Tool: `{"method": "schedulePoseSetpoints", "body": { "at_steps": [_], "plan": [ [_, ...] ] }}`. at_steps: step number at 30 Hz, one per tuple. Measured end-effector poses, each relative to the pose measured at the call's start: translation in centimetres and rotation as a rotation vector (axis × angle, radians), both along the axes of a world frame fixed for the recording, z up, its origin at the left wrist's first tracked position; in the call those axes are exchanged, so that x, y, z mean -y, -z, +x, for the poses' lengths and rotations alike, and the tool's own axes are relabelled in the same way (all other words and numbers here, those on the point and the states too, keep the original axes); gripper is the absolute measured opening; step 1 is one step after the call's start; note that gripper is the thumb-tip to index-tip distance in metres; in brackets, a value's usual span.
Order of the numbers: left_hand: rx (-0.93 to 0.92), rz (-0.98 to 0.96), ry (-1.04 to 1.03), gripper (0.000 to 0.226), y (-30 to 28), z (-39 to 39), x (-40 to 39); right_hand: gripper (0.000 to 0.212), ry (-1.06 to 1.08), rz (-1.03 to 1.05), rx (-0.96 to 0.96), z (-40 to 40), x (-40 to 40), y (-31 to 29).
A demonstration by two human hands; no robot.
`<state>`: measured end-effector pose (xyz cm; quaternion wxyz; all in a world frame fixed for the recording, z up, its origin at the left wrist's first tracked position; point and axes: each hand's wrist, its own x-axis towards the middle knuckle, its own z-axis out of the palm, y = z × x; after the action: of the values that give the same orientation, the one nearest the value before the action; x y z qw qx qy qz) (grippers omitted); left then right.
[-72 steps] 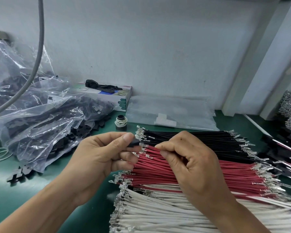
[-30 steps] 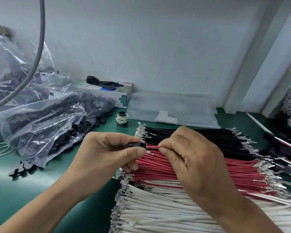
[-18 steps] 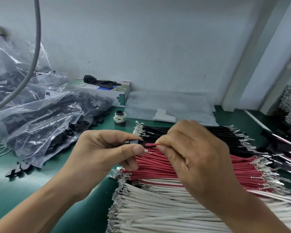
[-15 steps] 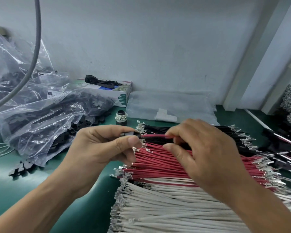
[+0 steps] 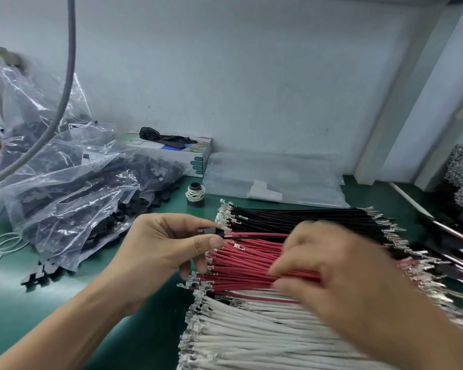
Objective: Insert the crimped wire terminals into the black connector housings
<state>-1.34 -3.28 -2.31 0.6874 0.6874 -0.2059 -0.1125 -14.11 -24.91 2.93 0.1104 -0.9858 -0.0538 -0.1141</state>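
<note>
**Red wire seated, reach for the next lead**

Since half a second ago your right hand (image 5: 329, 271) has dropped from the inserted red wire (image 5: 254, 234) to the red wire bundle (image 5: 251, 265); motion blur hides whether its fingers are spread or pinching. Your left hand (image 5: 158, 252) pinches the black connector housing (image 5: 207, 231) between thumb and forefinger, raised just above the bundles. Keep the housing level with its open cavities toward your right. Pick one lead behind its crimp, align the terminal squarely, and push straight until it seats.
</note>
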Motion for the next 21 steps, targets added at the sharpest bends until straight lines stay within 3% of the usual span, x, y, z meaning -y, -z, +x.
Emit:
{"method": "schedulePoseSetpoints", "body": {
  "at_steps": [3, 13, 16, 21],
  "plan": [
    [-0.025, -0.005, 0.012, 0.03, 0.0, 0.0, 0.0, 0.03, -0.137, 0.112, -0.026, 0.9, -3.1, 3.2],
    [-0.06, -0.031, 0.047, 0.034, 0.2, -0.1, 0.3, 0.018, -0.139, 0.207, 0.064, 1.8, -4.2, 4.7],
    [-0.066, -0.046, 0.057, 0.029, 0.0, -0.1, 0.3, 0.004, -0.098, 0.458, 0.06, 2.0, -2.9, 2.9],
    [-0.079, -0.043, 0.059, 0.029, -0.3, -0.1, 0.0, 0.011, -0.052, 0.824, 0.264, 2.6, -1.1, 0.7]
  ]
}}
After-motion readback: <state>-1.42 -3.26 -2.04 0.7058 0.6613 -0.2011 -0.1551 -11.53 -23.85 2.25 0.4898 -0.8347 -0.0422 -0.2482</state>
